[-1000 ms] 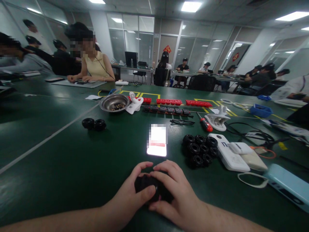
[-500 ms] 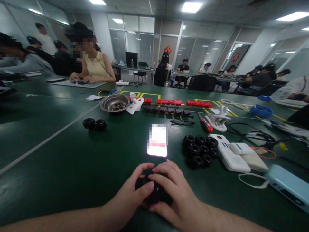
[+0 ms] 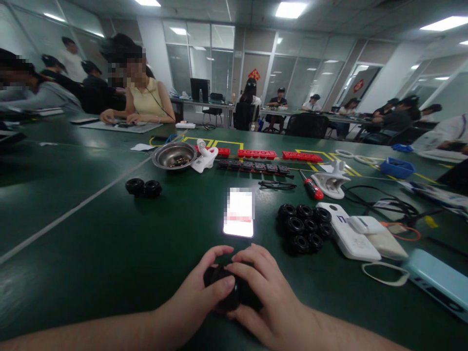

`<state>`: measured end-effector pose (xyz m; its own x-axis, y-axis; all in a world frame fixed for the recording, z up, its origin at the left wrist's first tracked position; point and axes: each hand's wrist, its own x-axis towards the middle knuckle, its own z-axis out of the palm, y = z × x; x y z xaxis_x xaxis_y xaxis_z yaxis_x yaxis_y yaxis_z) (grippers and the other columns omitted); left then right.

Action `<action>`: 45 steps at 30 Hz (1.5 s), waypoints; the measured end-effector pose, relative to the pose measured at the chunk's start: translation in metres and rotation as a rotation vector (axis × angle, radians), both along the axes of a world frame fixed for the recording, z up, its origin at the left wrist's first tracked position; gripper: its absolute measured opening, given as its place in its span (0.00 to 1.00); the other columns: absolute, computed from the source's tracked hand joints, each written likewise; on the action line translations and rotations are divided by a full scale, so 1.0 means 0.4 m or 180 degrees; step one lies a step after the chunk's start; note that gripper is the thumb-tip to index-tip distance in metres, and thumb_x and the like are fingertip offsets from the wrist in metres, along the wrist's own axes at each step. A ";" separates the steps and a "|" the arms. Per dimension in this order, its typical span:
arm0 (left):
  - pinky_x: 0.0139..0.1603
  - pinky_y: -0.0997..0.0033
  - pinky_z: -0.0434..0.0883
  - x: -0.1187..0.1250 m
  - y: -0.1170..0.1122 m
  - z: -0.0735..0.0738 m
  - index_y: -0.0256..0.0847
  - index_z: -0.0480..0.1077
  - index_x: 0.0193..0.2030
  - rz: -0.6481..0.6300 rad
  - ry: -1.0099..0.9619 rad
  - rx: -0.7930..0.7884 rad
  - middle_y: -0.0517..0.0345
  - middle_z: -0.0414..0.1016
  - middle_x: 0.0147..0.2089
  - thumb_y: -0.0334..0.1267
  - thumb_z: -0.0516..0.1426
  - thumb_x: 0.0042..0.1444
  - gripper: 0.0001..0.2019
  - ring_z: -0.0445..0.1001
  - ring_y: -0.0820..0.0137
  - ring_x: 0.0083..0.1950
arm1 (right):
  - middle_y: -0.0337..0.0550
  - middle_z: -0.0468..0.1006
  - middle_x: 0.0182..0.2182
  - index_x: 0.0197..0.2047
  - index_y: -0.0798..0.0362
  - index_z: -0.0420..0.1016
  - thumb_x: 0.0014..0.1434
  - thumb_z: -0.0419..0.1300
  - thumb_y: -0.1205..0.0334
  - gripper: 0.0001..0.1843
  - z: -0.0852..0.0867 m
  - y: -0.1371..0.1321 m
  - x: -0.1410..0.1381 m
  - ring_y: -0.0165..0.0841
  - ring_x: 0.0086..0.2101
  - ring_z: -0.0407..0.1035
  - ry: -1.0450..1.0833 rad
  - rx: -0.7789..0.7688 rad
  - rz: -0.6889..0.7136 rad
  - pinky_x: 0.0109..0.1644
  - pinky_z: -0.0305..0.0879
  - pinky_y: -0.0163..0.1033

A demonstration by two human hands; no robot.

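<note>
Close in front of me, a glossy black wheel (image 3: 234, 298) is held between both hands, largely covered by the fingers. My left hand (image 3: 199, 288) curls round its left side, with the thumb laid across the near face. From the right, my right hand (image 3: 269, 287) closes on the same wheel, fingers over the top and thumb underneath. A lit phone (image 3: 238, 229) lies just beyond the fingertips. To the right sits a cluster of several similar black wheels (image 3: 295, 224), and two more black wheels (image 3: 151, 188) stand off to the left.
Farther back are a metal bowl (image 3: 173, 158) with small brass-coloured pieces, red strips (image 3: 257, 154), a black strip (image 3: 256, 167) and a red-black screwdriver (image 3: 312, 189). White clamps (image 3: 331, 184), a white power bank (image 3: 353, 239) and a light-blue device (image 3: 438, 280) lie right. A co-worker (image 3: 148, 102) sits opposite.
My right fingers and thumb have shifted slightly on the black wheel, and a bit more of it shows. Other things on the table stay where they were.
</note>
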<state>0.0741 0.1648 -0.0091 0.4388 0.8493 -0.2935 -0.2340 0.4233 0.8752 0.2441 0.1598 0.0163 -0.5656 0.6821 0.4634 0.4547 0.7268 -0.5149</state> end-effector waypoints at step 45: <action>0.59 0.49 0.54 -0.319 -0.157 0.049 0.49 0.59 0.56 -0.0365 0.3926 0.2785 0.52 0.62 0.58 0.51 0.55 0.48 0.27 0.59 0.54 0.59 | 0.45 0.68 0.44 0.55 0.51 0.60 0.52 0.58 0.62 0.26 0.062 0.001 -0.243 0.33 0.42 0.66 -0.0928 -0.0825 0.0224 0.47 0.63 0.34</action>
